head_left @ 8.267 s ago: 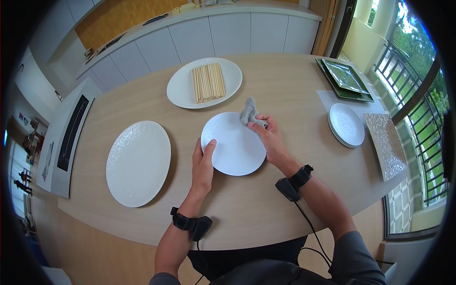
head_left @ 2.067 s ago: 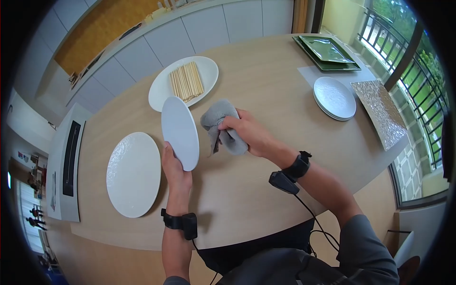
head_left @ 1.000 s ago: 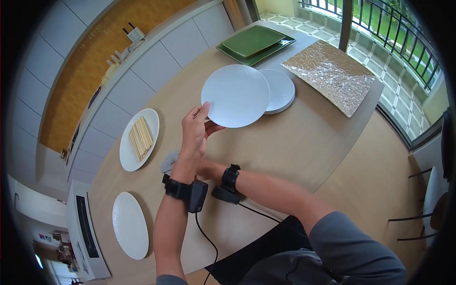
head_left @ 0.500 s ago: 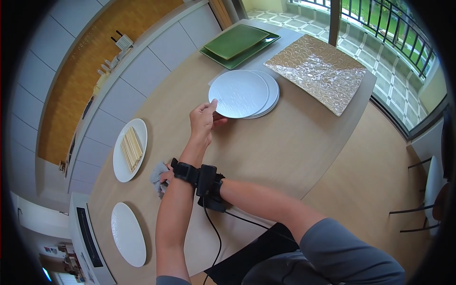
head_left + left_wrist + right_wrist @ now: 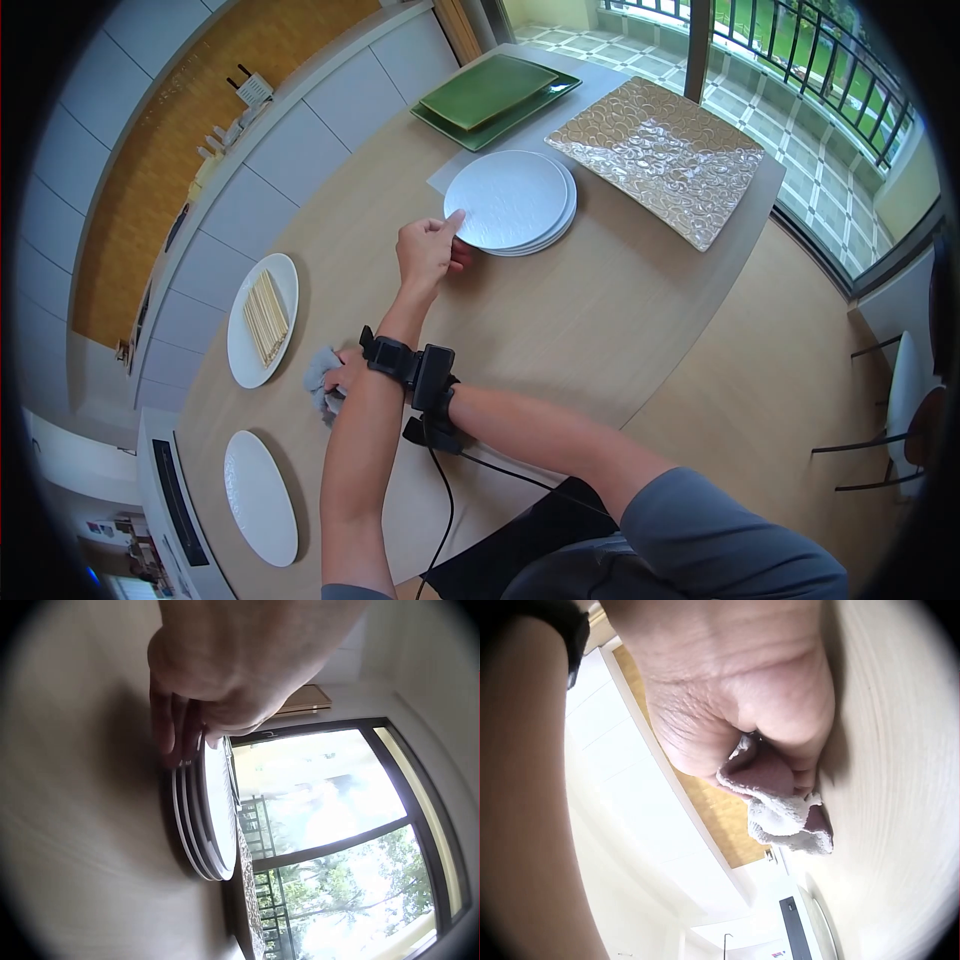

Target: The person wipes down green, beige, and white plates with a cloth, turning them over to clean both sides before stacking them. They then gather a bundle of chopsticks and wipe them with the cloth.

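The left hand pinches the left edge of a round white plate, thumb on top and fingers beneath. That plate lies on a stack of similar plates, set slightly to the left of them. In the left wrist view the left hand holds the rim beside the stacked plates. Under the crossed left forearm, the right hand grips a crumpled grey cloth low over the table. The right wrist view has the cloth bunched in the right hand.
Two green plates lie behind the stack, and a patterned rectangular plate is to its right. At the left are an oval plate bearing pale sticks and another oval white plate. Cables hang from the wrists.
The left hand has carried the plate from the middle of the table onto the stack at the right. The right hand, still gripping the cloth, is now beneath the left forearm. The head view has turned right.
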The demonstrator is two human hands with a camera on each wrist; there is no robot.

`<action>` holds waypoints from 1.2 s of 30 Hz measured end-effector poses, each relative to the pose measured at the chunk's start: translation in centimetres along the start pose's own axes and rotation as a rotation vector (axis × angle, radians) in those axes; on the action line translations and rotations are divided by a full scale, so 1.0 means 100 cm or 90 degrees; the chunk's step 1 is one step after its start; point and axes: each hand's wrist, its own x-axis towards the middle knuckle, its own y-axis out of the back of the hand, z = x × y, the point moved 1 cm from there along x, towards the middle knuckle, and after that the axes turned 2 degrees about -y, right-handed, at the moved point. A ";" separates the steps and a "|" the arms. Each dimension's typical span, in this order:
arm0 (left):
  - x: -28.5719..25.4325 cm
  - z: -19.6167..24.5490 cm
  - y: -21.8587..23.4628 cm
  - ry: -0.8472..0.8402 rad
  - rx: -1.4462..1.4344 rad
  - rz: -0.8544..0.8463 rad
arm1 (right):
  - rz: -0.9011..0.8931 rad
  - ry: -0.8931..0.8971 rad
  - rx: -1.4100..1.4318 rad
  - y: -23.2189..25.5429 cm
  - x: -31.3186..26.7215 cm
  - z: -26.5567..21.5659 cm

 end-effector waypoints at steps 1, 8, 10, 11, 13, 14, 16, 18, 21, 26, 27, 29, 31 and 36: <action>0.000 0.001 -0.001 0.002 0.008 0.002 | -0.001 -0.004 -0.005 0.000 0.000 -0.001; 0.001 0.002 0.005 0.012 0.004 -0.025 | 0.027 -0.051 -0.035 -0.004 -0.011 -0.013; 0.001 0.000 0.019 0.025 -0.019 -0.019 | 0.019 -0.001 -0.049 0.000 -0.012 -0.011; 0.001 -0.001 0.029 0.039 -0.042 -0.014 | 0.012 0.050 -0.061 0.005 -0.010 -0.006; -0.004 -0.006 0.055 0.049 -0.051 0.021 | -0.015 0.147 -0.080 0.014 -0.006 0.006; -0.009 -0.010 0.071 0.057 -0.058 0.047 | -0.037 0.193 -0.087 0.016 -0.006 0.011; -0.018 -0.025 0.105 0.064 -0.078 0.108 | -0.095 0.279 -0.089 0.017 -0.003 0.019; -0.033 -0.045 0.140 0.071 -0.096 0.178 | 0.019 -0.016 0.072 -0.009 -0.001 -0.004; -0.070 -0.065 0.181 0.105 -0.150 0.269 | 0.042 -0.071 0.024 -0.013 0.007 -0.002; -0.129 -0.069 0.207 0.057 -0.248 0.346 | 0.009 -0.088 -0.039 -0.010 0.004 -0.008; -0.137 -0.068 0.207 0.058 -0.244 0.371 | -0.013 -0.097 -0.041 -0.008 0.005 -0.006; -0.148 -0.072 0.207 0.066 -0.229 0.349 | 0.042 -0.034 -0.006 -0.001 0.012 0.000; -0.155 -0.084 0.207 0.066 -0.222 0.337 | 0.056 -0.001 -0.036 0.007 0.016 0.001; -0.170 -0.103 0.220 0.111 -0.218 0.316 | 0.081 0.092 -0.050 0.016 0.015 -0.006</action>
